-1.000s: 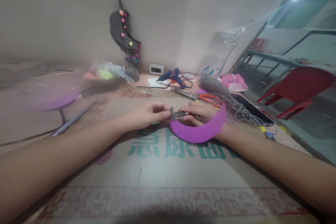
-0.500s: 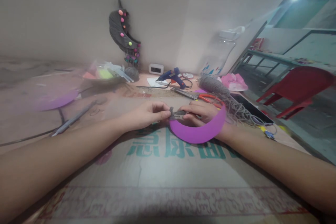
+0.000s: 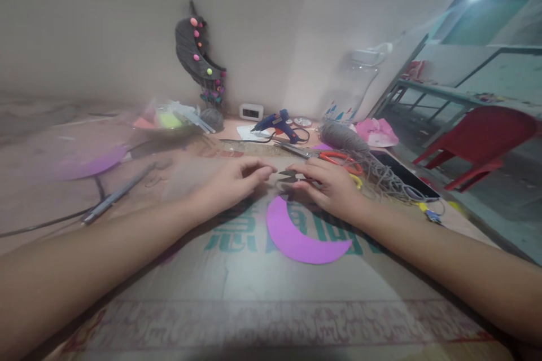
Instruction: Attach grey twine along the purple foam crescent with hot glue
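Observation:
A purple crescent cut-out (image 3: 296, 237) lies flat on the brown cardboard (image 3: 237, 271) in front of me. My right hand (image 3: 330, 186) is closed around small dark thread snips (image 3: 291, 176), their blades pointing left. My left hand (image 3: 237, 180) is just left of the snips, its fingertips pinched together on something too small to make out, probably a bit of grey yarn. Both hands hover just beyond the crescent's upper edge.
Behind the hands lie orange-handled scissors (image 3: 334, 156), a blue glue gun (image 3: 277, 122), a ball of grey yarn (image 3: 345, 136) with loose strands, pink paper (image 3: 376, 131) and a dark phone (image 3: 402, 175). A grey crescent decoration (image 3: 197, 53) hangs on the wall. A red chair (image 3: 483, 141) stands right.
The purple crescent, held upright around my right hand before, now lies flat on the cardboard. Both hands have risen slightly and moved away from it.

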A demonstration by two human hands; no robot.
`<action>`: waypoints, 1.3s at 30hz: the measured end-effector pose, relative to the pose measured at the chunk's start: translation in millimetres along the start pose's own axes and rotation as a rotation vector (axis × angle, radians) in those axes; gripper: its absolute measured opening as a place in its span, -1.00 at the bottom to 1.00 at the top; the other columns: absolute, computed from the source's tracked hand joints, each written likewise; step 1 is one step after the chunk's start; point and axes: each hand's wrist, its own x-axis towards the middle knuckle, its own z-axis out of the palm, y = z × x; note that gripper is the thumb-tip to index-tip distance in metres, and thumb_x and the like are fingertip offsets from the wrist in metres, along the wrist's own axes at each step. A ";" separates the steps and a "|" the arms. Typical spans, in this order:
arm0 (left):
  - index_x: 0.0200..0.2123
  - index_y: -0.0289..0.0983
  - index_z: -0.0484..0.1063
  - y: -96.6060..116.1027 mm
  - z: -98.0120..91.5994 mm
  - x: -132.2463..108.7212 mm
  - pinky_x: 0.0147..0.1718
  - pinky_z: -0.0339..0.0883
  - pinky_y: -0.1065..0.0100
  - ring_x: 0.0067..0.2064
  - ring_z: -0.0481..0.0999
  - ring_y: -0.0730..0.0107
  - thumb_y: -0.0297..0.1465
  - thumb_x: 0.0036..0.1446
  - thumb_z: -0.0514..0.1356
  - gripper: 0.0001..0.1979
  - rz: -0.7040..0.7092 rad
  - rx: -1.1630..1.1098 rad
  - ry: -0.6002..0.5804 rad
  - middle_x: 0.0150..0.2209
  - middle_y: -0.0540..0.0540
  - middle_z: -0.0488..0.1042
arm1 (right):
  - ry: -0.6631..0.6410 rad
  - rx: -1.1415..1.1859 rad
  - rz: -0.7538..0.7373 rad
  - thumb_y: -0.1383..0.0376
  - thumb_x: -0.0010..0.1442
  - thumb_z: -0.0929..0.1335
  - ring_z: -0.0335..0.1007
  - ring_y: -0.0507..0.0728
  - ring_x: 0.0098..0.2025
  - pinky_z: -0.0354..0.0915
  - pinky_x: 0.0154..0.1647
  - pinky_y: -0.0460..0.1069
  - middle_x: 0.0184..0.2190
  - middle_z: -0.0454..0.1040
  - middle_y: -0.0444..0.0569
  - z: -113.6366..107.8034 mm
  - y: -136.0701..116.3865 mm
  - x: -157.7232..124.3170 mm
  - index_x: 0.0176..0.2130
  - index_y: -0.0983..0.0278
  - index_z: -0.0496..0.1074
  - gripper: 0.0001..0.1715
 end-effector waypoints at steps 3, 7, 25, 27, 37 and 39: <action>-0.26 -0.29 0.52 6.2 -1.3 -1.3 -0.29 0.26 0.37 -0.26 0.45 0.35 -0.16 0.20 0.10 -0.67 0.049 0.088 0.015 -0.29 -0.07 0.53 | 0.007 -0.040 -0.038 0.14 0.29 0.27 0.34 0.07 -0.35 0.21 -0.35 -0.05 -0.34 0.47 0.00 0.0 -2.1 -0.4 -0.03 0.27 0.46 -0.64; -0.32 -0.27 0.51 13.1 1.1 -3.8 -0.30 0.24 0.37 -0.29 0.43 0.37 -0.25 0.17 0.13 -0.76 0.096 0.197 0.028 -0.33 -0.05 0.52 | 0.002 -0.124 -0.094 0.16 0.29 0.27 0.32 0.08 -0.35 0.18 -0.36 -0.03 -0.37 0.46 -0.01 1.9 -5.5 0.1 -0.04 0.27 0.47 -0.65; -0.45 -0.27 0.32 9.2 1.3 -4.3 -0.33 0.19 0.35 -0.31 0.37 0.34 -0.27 0.28 -0.06 -0.67 0.083 0.305 -0.027 -0.41 -0.04 0.40 | 0.076 0.092 0.187 0.18 0.24 0.32 0.39 0.11 -0.29 0.27 -0.28 -0.01 -0.27 0.51 -0.01 3.4 6.9 -0.1 -0.03 0.25 0.44 -0.66; -0.47 -0.27 0.34 10.2 1.9 -5.4 -0.33 0.20 0.34 -0.33 0.38 0.33 -0.23 0.29 -0.08 -0.62 0.076 0.341 -0.051 -0.43 -0.04 0.41 | 0.075 0.106 0.185 0.19 0.23 0.32 0.40 0.11 -0.28 0.28 -0.27 0.00 -0.26 0.51 -0.01 5.2 7.6 -0.5 -0.02 0.25 0.44 -0.67; -0.01 -0.24 0.34 4.8 7.2 -9.0 -0.19 0.29 0.28 -0.20 0.47 0.28 -0.21 0.25 0.02 -0.66 0.063 0.236 -0.053 -0.22 -0.10 0.52 | 0.064 0.161 0.240 0.24 0.30 0.22 0.45 0.19 -0.11 0.32 -0.12 0.07 -0.14 0.53 0.08 3.1 6.0 1.2 -0.05 0.32 0.41 -0.68; 0.03 -0.25 0.33 11.0 9.2 -12.4 -0.17 0.29 0.23 -0.18 0.47 0.22 -0.10 0.17 0.11 -0.54 0.090 0.308 -0.113 -0.20 -0.13 0.51 | 0.054 0.156 0.247 0.23 0.30 0.22 0.46 0.19 -0.12 0.33 -0.12 0.07 -0.14 0.54 0.08 3.2 5.8 1.5 -0.05 0.32 0.41 -0.68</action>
